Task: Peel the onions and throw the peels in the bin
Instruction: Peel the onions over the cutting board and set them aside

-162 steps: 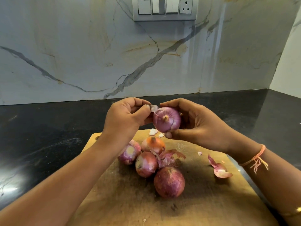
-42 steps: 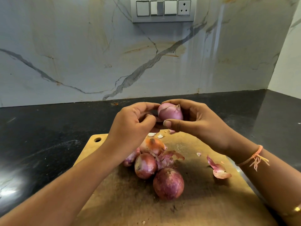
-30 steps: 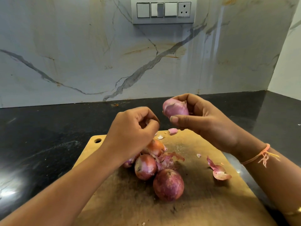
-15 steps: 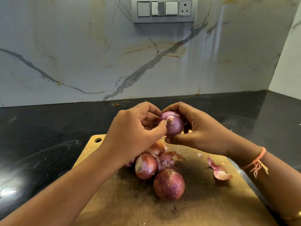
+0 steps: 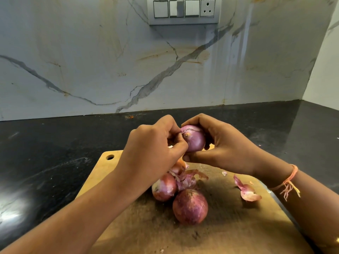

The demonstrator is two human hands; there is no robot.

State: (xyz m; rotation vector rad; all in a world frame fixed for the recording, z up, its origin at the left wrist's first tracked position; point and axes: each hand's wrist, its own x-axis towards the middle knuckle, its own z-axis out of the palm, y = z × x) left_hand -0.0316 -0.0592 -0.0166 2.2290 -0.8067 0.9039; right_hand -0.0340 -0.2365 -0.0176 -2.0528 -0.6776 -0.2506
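Head cam: right grip wraps a red onion, held up over the far end of the wooden cutting board, clear of it. Left grip is narrow, thumb & fingertips pinching the skin by the root end. Most of this onion looks smooth & glossy, so I'd judge it nearly done, w/ a last strip to go. On the board: a big onion at front w/ dry skin on, not started; a part-skinned onion touching it behind; a third onion mostly hidden by the left wrist. Loose peels lie among them, a curled peel nr the right edge, small scraps on the black desk. No bin in view; peels all unbinned as far as seen. Left to do: approx 3 onions + all binning.
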